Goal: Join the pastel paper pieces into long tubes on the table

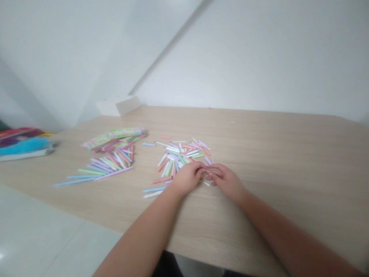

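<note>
My left hand [190, 176] and my right hand [227, 181] meet at the near right edge of a loose pile of pastel pen parts [173, 157]. The fingertips of both hands pinch a small pink pen part [212, 172], largely covered by the fingers. In the pile lie short barrels or caps in white, pink, green, lilac and blue, along with thin white refill-like sticks. A thin clear piece [206, 184] rests on the table just under my fingers. Left of my left wrist are a blue pen piece [154, 189] and a white one [152, 194].
Farther left, longer pastel pens [109, 165] lie heaped before pink and green printed packets [115, 139]. A white box [118, 105] stands at the back against the wall. Colourful bags [25, 144] sit at the far left. The wooden table's front edge [198, 262] runs below my forearms.
</note>
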Available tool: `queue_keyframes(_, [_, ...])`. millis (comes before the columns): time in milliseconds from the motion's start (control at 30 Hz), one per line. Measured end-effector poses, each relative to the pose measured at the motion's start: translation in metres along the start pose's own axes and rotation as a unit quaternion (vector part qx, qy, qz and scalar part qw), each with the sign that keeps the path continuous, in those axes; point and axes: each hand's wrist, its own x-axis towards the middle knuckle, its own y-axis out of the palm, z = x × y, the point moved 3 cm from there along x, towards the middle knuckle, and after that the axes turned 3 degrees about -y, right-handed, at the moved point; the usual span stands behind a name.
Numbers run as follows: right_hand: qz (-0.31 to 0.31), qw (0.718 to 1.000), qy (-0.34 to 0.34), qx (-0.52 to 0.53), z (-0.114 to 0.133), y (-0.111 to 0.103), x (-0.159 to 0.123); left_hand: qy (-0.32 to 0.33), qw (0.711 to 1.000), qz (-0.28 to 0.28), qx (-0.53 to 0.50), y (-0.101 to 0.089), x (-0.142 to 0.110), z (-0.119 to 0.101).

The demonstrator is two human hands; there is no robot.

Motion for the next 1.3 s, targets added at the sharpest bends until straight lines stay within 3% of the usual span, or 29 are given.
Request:
queue_keyframes(467, [-0.039, 0.998, -0.013, -0.041, 0.011, -0.006, -0.002, 0.020, 0.997, 0.069, 0.003, 0.003, -0.007, -0.013])
queue_keyframes(700, [-0.043, 0.994, -0.053, -0.082, 0.020, -0.012, -0.002, 0.012, 0.998, 0.053, -0.024, 0.003, -0.007, -0.017])
queue_keyframes(800, [-0.068, 0.991, -0.062, -0.095, 0.021, -0.015, -0.004, -0.048, 0.993, 0.017, -0.106, 0.001, -0.003, -0.010])
queue_keyframes(900, [-0.096, 0.975, -0.117, -0.160, 0.026, -0.016, -0.007, -0.116, 0.969, 0.010, -0.220, 0.002, -0.001, 0.000])
queue_keyframes(1033, [-0.061, 0.943, -0.200, -0.260, 0.034, -0.005, -0.013, -0.101, 0.959, 0.055, -0.257, 0.005, 0.002, 0.003])
queue_keyframes(1300, [-0.022, 0.909, -0.169, -0.380, 0.046, 0.004, -0.016, -0.114, 0.957, 0.124, -0.238, 0.009, -0.002, -0.009])
